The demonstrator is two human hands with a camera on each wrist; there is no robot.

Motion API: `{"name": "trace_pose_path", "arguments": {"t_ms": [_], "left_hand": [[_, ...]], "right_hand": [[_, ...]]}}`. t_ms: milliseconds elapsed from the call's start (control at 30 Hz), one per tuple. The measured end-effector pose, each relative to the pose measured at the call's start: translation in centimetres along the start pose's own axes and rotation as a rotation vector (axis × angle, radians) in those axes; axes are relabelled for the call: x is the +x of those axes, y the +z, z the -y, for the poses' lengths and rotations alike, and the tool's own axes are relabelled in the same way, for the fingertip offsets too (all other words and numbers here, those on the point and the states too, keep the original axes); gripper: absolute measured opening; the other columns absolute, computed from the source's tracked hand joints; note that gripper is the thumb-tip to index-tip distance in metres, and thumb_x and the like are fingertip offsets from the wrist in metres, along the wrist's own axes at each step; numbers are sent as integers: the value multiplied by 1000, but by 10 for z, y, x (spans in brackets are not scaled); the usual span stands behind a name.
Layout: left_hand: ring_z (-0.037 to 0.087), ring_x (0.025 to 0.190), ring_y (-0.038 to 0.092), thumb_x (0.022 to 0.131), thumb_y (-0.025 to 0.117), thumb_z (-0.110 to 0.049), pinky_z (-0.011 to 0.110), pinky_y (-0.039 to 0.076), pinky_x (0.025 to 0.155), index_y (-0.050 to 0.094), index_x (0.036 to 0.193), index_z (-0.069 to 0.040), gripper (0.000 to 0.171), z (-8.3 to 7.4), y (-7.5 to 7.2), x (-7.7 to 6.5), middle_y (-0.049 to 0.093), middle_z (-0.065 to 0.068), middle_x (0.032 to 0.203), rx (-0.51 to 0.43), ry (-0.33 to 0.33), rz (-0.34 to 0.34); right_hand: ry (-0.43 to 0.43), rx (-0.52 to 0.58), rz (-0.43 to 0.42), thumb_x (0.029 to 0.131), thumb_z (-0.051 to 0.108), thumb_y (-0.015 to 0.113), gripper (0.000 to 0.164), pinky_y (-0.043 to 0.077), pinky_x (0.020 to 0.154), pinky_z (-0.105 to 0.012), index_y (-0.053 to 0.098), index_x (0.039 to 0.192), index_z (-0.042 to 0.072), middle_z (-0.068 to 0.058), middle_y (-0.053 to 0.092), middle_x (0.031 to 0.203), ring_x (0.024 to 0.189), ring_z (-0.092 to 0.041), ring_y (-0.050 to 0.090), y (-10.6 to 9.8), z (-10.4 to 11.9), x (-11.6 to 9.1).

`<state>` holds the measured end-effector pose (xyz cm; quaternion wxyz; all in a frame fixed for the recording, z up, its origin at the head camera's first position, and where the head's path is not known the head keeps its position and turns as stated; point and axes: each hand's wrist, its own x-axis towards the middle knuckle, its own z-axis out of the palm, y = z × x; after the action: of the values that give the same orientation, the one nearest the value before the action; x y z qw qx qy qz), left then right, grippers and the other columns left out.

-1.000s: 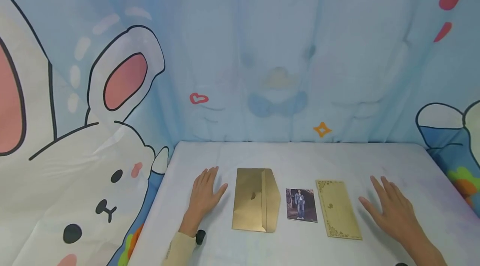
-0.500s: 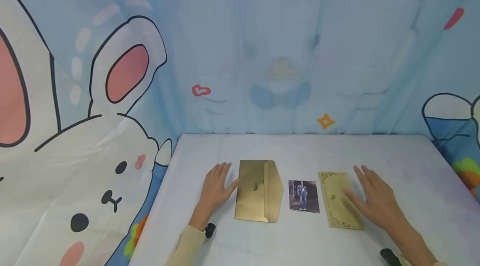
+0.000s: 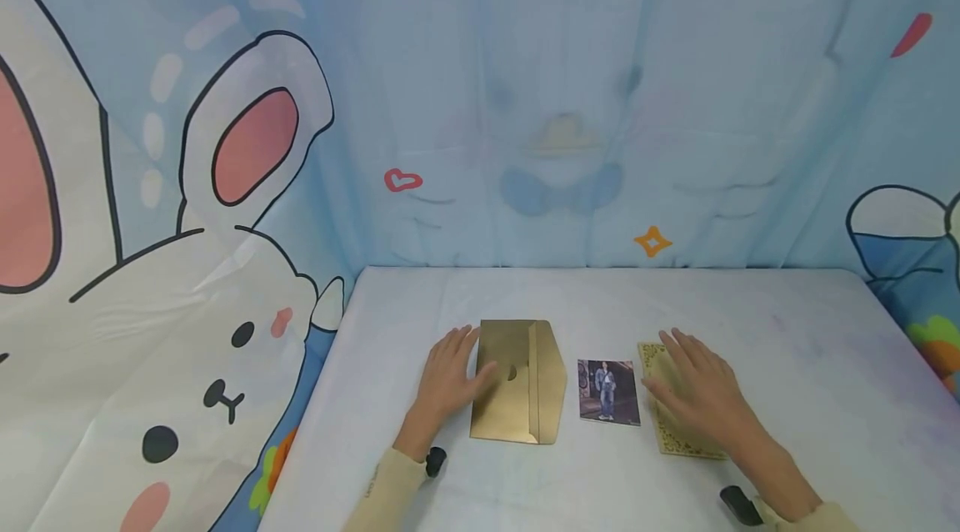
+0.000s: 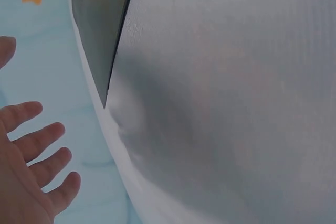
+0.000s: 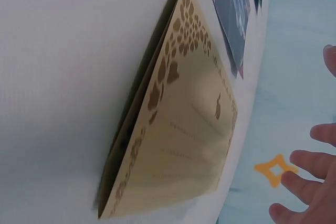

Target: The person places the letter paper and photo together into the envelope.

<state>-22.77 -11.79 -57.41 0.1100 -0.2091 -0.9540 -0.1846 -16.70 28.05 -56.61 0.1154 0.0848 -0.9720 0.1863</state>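
My left hand (image 3: 448, 380) hovers at the left edge of a gold envelope (image 3: 501, 399), thumb overlapping it in the head view, fingers extended and holding nothing. The envelope's flap is unfolded toward the right. Over a folded gold card (image 3: 690, 442) with an ornate border hangs my right hand (image 3: 701, 392), fingers spread, hiding much of the card in the head view. In the right wrist view the card (image 5: 189, 129) lies folded with a narrow gap along its near edge, and the fingers (image 5: 310, 163) are apart from it. A small photo print (image 3: 609, 393) of a standing person lies between envelope and card.
A white cloth covers the table (image 3: 600, 482). Behind it hangs a light blue curtain (image 3: 562, 57) with cartoon prints, and a large printed rabbit (image 3: 225, 307) fills the left side. Black wrist devices (image 3: 741, 505) sit at both cuffs.
Both hands have moved inward: the left from beside the envelope to its edge, the right leftward from beside the card to over it. The head view has tilted slightly. Envelope, photo and card stay put.
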Motion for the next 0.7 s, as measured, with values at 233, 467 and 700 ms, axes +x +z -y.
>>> {"name": "trace_pose_path", "arguments": {"t_ms": [233,467,700], "left_hand": [[39,139,47,98,58,-49,53,39,113,48,147,-7,65,-8,6,1,51,16,149,-13,50,-19],[39,141,44,99,56,-49,54,37,114,48,147,-9,63,-15,14,3,49,16,151,-34,77,20],[36,147,37,100,50,-56,51,35,117,40,153,-15,68,-22,21,3,41,14,158,25,65,119]], "right_hand": [[-33,29,28,96,52,62,84,23,109,-72,31,157,4,-30,35,155,139,-54,31,6,14,1],[-95,-6,13,91,46,70,82,27,111,-69,38,152,1,-29,39,154,140,-51,36,18,31,8],[-149,-18,48,91,47,70,82,27,112,-70,39,153,5,-26,40,155,141,-48,38,32,52,16]]}}
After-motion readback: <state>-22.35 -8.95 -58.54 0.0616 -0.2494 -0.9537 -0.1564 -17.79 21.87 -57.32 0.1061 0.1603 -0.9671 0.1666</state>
